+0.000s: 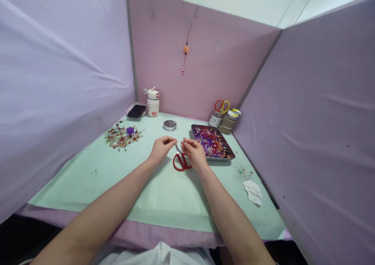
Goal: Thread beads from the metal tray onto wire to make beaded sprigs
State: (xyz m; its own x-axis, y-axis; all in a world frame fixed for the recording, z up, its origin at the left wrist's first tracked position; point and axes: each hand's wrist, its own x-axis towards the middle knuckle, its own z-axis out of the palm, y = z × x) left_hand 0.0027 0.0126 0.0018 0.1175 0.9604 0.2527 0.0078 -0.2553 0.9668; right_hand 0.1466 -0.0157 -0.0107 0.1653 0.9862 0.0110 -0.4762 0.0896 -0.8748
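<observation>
My left hand (pixel 163 147) is raised over the middle of the table, thumb and fingertips pinched together. Close by on its right, my right hand (pixel 194 151) is pinched too, its fingertips a short gap from the left ones. What either pinch holds is too small to make out. Below and between them lie red-handled scissors (pixel 179 162), partly hidden by my right hand. Just beyond my right hand sits a dark metal tray (pixel 227 158) full of purple, red and orange beads (pixel 209 140).
Strung beads (pixel 119 137) lie in a pile at left. Behind stand a phone (pixel 137 111), a white bottle (pixel 153 105), a round clear case (pixel 170 125), a can with scissors (pixel 216 119) and a jar (pixel 229 123). A crumpled tissue (pixel 252 193) lies right. A beaded pendant (pixel 186 50) hangs at back.
</observation>
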